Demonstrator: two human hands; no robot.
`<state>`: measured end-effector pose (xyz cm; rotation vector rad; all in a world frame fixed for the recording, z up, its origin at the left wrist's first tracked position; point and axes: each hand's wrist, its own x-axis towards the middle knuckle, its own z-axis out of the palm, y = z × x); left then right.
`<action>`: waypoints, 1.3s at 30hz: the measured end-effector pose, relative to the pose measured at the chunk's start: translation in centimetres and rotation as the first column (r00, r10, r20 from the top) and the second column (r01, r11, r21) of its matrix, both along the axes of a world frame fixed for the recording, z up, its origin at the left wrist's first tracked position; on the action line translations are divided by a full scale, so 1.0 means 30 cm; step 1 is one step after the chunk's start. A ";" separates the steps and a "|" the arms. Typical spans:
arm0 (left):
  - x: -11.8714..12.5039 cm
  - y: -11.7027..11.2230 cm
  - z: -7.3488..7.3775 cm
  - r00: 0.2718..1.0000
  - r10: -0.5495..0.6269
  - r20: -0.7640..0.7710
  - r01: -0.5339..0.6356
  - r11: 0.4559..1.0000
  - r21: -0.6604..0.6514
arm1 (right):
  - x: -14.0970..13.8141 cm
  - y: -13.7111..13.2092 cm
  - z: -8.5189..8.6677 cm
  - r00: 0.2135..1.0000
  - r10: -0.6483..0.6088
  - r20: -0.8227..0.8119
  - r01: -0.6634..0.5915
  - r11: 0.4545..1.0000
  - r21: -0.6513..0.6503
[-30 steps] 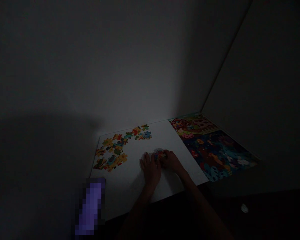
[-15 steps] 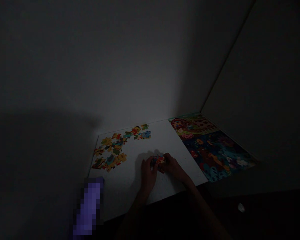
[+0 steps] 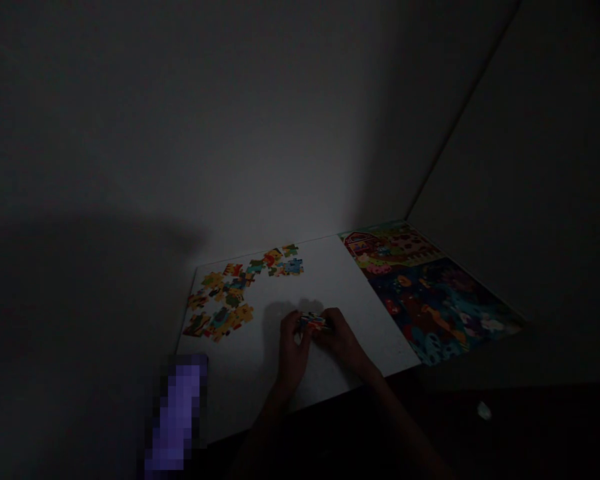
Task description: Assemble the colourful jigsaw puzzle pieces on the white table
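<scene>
Jigsaw pieces (image 3: 313,321) pinched between my left hand (image 3: 293,351) and right hand (image 3: 341,340); more pieces (image 3: 224,295) lie far left on the table (image 3: 320,273).

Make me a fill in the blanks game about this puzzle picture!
The left hand and right hand meet over the white board, with colourful pieces held between their ____.
More pieces lie scattered on the ____ side of the view.
The big picture on the right shows a red ____.
A blurry ____ shape sits near the board's nearest corner.

Missing words: fingers, left, barn, purple.
</scene>
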<state>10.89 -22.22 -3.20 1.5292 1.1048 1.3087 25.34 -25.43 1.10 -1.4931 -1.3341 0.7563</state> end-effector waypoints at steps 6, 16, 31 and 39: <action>-0.001 -0.013 0.017 0.999 0.003 0.034 -0.003 1.000 -0.009 | -0.009 0.009 0.026 0.997 0.062 0.046 -0.070 0.976 0.206; 0.008 -0.017 0.033 0.996 -0.057 -0.064 0.047 0.989 -0.140 | 0.002 0.018 -0.034 0.998 0.029 0.061 -0.039 0.983 0.178; 0.001 -0.008 -0.001 0.995 -0.031 -0.097 0.020 0.994 -0.112 | 0.017 0.013 -0.040 0.942 0.062 0.329 -0.127 0.976 0.179; -0.009 -0.004 0.001 0.990 -0.038 -0.139 0.028 0.997 -0.069 | 0.069 0.049 -0.018 0.996 0.001 0.089 -0.009 0.996 0.086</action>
